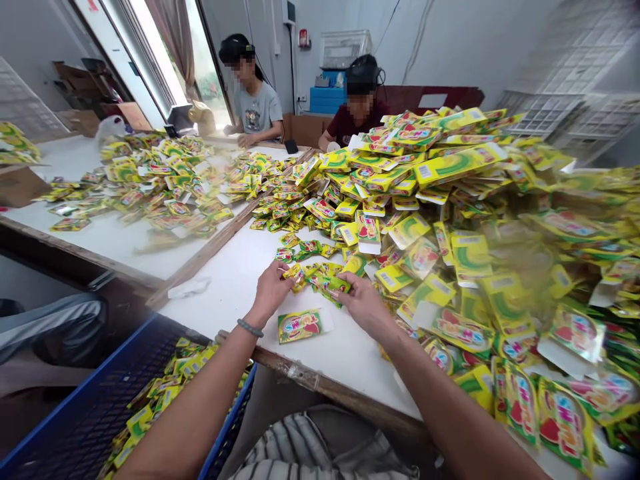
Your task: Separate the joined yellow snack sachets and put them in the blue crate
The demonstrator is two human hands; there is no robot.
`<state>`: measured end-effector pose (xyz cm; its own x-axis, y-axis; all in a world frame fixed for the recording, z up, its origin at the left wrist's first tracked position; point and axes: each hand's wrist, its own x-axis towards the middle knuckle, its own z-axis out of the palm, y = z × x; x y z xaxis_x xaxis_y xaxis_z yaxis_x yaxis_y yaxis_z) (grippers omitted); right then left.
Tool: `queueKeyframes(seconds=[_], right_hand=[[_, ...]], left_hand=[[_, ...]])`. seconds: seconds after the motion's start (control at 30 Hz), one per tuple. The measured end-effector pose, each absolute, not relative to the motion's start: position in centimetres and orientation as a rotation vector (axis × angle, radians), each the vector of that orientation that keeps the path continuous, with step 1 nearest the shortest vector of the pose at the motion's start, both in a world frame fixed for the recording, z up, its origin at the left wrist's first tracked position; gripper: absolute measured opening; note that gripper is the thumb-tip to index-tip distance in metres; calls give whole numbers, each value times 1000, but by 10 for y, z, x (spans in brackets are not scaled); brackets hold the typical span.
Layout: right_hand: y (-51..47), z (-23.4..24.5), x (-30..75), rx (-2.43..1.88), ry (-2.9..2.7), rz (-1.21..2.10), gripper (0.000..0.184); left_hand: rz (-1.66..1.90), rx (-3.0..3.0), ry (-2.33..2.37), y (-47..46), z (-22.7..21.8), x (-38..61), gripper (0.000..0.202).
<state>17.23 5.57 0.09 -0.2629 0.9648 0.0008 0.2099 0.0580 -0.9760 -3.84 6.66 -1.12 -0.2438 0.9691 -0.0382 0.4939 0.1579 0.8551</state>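
Note:
My left hand (270,291) pinches a small yellow candy packet (296,277) between thumb and fingers. With my right hand (365,303) I grip a green candy packet (338,285), its thumb and fingertips closed on it. Between the two hands lie several more small packets (316,272), bunched together on the white tabletop. Just nearer to me rests a flat yellow-green carton (301,325) with a watermelon picture, its white end flap open toward the right. A few loose packets (310,247) lie just beyond my fingers.
A tall heap of yellow cartons (425,173) fills the right side. Another pile (160,173) covers the left table. A wooden strip (210,250) divides the tabletops. A blue crate (95,383) with filled cartons stands low left. Two people (260,107) sit across.

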Motion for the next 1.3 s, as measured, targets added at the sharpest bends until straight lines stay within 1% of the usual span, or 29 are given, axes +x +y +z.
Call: queueKeyframes(seconds=[0.07, 0.17, 0.23, 0.33, 0.43, 0.53, 0.6, 0.67, 0.73, 0.8, 0.87, 1.03, 1.2, 1.3], right_hand=[[51, -2, 169, -1157, -1499, 1337, 28], [44, -5, 161, -1060, -1366, 1460, 35], [39, -6, 157, -1005, -1345, 1489, 34], [35, -9, 158, -982, -1484, 1465, 26], [33, -12, 164, -1058, -1707, 1344, 20], [29, -10, 168, -1141, -1882, 1091, 16], [26, -7, 168, -1133, -1939, 916, 16], [24, -5, 168, -1132, -1893, 863, 16], [24, -5, 167, -1181, -1745, 1023, 21], [27, -7, 167, -1246, -1593, 1235, 36], [29, -10, 167, -1262, -1529, 1333, 44], [32, -11, 170, -1097, -1424, 1344, 40], [28, -5, 170, -966, -1407, 1503, 45], [24, -5, 167, -1111, -1583, 1325, 42]], left_hand=[[1188, 1215, 1598, 46, -7, -38, 30], [1258, 1035, 1384, 20, 1, -28, 36], [1269, 935, 1279, 9, 5, -19, 37], [1239, 869, 1214, 0, 7, -6, 40], [1152, 888, 1273, -1, 4, 2, 41], [1121, 983, 1387, 1, -2, 6, 33], [1135, 1028, 1458, 3, -5, 9, 30], [1161, 1007, 1474, 3, -7, 11, 30], [1192, 952, 1442, 3, -7, 14, 32], [1221, 924, 1415, 2, -6, 16, 32], [1240, 907, 1402, 1, -4, 18, 32], [1223, 791, 1308, -1, -4, 16, 38], [1155, 755, 1313, 0, -8, 10, 40], [1174, 743, 1212, -1, -5, 12, 40]])
